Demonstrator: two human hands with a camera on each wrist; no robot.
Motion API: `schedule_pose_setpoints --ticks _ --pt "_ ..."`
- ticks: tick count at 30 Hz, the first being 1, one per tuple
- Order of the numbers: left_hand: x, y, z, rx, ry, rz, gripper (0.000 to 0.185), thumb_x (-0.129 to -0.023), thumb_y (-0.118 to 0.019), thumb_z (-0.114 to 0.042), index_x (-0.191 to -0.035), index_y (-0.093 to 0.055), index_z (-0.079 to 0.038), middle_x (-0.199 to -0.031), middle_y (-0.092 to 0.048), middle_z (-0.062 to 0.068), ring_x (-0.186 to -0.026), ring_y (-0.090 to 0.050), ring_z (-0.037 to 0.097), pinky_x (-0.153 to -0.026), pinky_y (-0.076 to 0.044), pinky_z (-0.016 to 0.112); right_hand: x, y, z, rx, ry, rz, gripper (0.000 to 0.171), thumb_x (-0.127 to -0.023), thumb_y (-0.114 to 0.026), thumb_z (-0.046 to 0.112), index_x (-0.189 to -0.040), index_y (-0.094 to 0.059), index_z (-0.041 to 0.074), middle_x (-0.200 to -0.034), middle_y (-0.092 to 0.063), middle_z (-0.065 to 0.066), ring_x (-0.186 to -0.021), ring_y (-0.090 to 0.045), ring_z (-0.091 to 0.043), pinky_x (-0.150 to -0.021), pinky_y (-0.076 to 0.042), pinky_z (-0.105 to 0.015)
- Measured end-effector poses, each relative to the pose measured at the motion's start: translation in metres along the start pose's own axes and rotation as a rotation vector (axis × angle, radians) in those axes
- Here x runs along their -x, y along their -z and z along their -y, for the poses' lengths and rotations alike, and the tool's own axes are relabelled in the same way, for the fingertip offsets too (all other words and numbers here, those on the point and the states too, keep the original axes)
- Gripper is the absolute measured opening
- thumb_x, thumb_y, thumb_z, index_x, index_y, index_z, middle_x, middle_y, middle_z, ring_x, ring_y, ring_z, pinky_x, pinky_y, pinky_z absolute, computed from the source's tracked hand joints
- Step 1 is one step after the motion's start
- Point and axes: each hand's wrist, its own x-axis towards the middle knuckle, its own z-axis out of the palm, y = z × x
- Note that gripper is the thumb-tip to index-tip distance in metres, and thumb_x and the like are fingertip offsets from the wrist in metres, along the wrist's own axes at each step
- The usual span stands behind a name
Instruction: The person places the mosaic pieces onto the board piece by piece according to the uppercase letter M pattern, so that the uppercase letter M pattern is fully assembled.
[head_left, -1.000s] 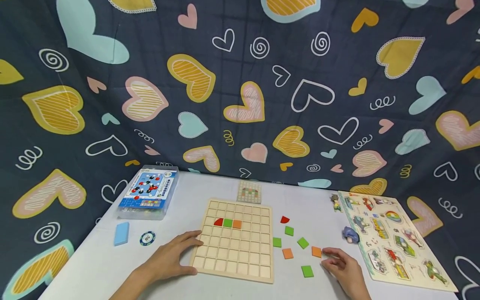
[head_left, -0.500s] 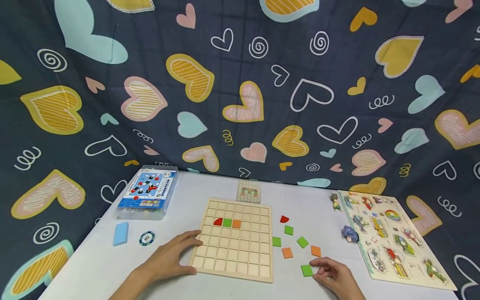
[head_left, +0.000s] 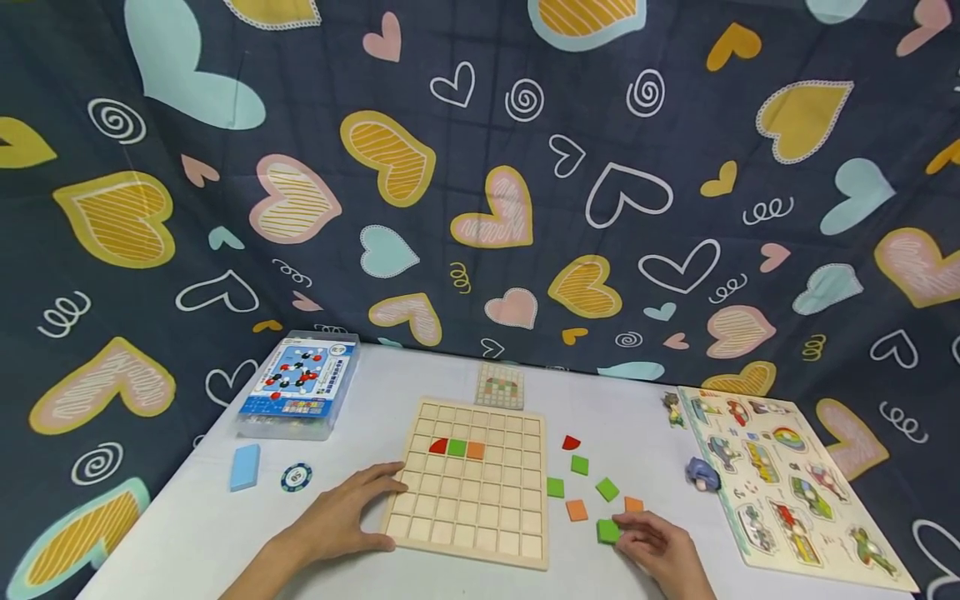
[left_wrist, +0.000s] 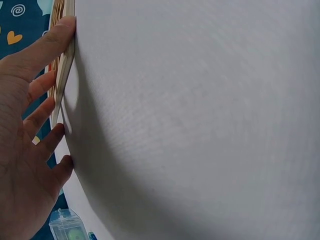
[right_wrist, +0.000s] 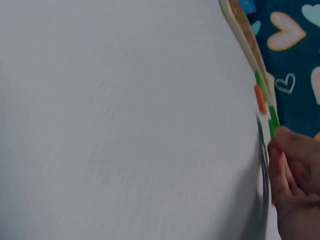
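A wooden grid board (head_left: 472,500) lies on the white table with a red quarter tile (head_left: 438,446), a green tile (head_left: 456,447) and an orange tile (head_left: 475,450) in one row. My left hand (head_left: 360,508) rests flat against the board's left edge, fingers straight; the left wrist view shows the fingertips (left_wrist: 60,30) on the board's rim (left_wrist: 64,75). My right hand (head_left: 637,533) pinches a green square tile (head_left: 607,531) just right of the board's near corner. The right wrist view shows curled fingers (right_wrist: 287,160) at that green tile (right_wrist: 272,122).
Loose tiles lie right of the board: red (head_left: 571,442), green (head_left: 579,465), green (head_left: 555,487), green (head_left: 607,489), orange (head_left: 576,509), orange (head_left: 633,504). A pattern card (head_left: 500,386) lies behind it. Plastic box (head_left: 298,386), blue block (head_left: 244,467) and chip (head_left: 296,477) are left; a vehicle puzzle (head_left: 787,483) is right.
My right hand moved left from the orange tile to the near green tile, took it and shifted it slightly toward the board. The left hand stayed put.
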Motion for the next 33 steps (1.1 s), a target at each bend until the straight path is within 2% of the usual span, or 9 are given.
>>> schedule_pose_setpoints --ticks 3,7,14,19,21,28,33 --pt "0.001 0.001 0.001 0.0 0.003 0.001 0.067 -0.07 -0.074 -0.058 -0.124 -0.059 -0.021 -0.147 -0.041 0.005 -0.133 -0.039 0.036 -0.094 -0.043 0.061 -0.006 -0.017 0.01 -0.057 -0.053 -0.118 0.029 -0.077 -0.073 -0.008 -0.104 -0.067 -0.007 -0.101 -0.07 -0.017 -0.075 -0.066 -0.006 -0.069 -0.056 -0.021" --pt "0.001 0.0 -0.001 0.005 0.006 0.006 0.067 -0.07 -0.075 -0.057 -0.124 -0.059 -0.021 -0.147 -0.041 0.004 -0.133 -0.039 0.036 -0.094 -0.043 0.061 -0.016 -0.033 0.019 -0.095 -0.062 -0.168 0.027 -0.079 -0.072 -0.006 -0.105 -0.067 -0.006 -0.104 -0.07 -0.017 -0.077 -0.066 -0.006 -0.07 -0.056 -0.02" --pt "0.0 0.0 -0.001 0.004 -0.003 0.007 0.068 -0.07 -0.074 -0.058 -0.125 -0.059 -0.02 -0.147 -0.041 0.006 -0.133 -0.039 0.037 -0.092 -0.043 0.062 -0.041 -0.067 0.036 -0.148 0.031 -0.151 0.026 -0.079 -0.073 -0.005 -0.105 -0.067 -0.007 -0.101 -0.07 -0.019 -0.078 -0.068 -0.01 -0.065 -0.055 -0.019" --pt "0.0 0.0 0.0 0.009 0.016 0.015 0.067 -0.07 -0.075 -0.056 -0.125 -0.059 -0.021 -0.148 -0.041 0.005 -0.134 -0.038 0.037 -0.094 -0.042 0.063 -0.056 -0.088 0.048 -0.152 0.067 -0.129 0.026 -0.078 -0.073 -0.006 -0.103 -0.067 -0.007 -0.098 -0.07 -0.018 -0.078 -0.068 -0.013 -0.065 -0.055 -0.018" --pt "0.0 0.0 0.0 0.009 0.017 0.012 0.067 -0.07 -0.076 -0.056 -0.125 -0.059 -0.021 -0.147 -0.041 0.005 -0.134 -0.038 0.037 -0.094 -0.042 0.063 -0.062 -0.096 0.052 -0.128 0.1 -0.126 0.024 -0.078 -0.073 -0.006 -0.102 -0.067 -0.006 -0.097 -0.07 -0.017 -0.078 -0.068 -0.014 -0.068 -0.055 -0.018" --pt "-0.001 0.001 -0.001 0.012 0.006 0.011 0.068 -0.07 -0.074 -0.058 -0.125 -0.059 -0.02 -0.147 -0.041 0.006 -0.133 -0.038 0.038 -0.092 -0.042 0.063 -0.083 -0.113 0.06 -0.058 0.238 -0.128 0.021 -0.076 -0.072 -0.011 -0.096 -0.068 -0.006 -0.091 -0.07 -0.017 -0.075 -0.068 -0.019 -0.064 -0.055 -0.019" --pt "-0.002 0.003 -0.001 0.003 -0.002 0.015 0.068 -0.069 -0.075 -0.058 -0.125 -0.059 -0.021 -0.147 -0.041 0.006 -0.132 -0.039 0.038 -0.091 -0.043 0.063 -0.091 -0.121 0.063 -0.034 0.271 -0.118 0.02 -0.075 -0.072 -0.013 -0.095 -0.068 -0.007 -0.089 -0.07 -0.019 -0.074 -0.068 -0.023 -0.063 -0.055 -0.02"
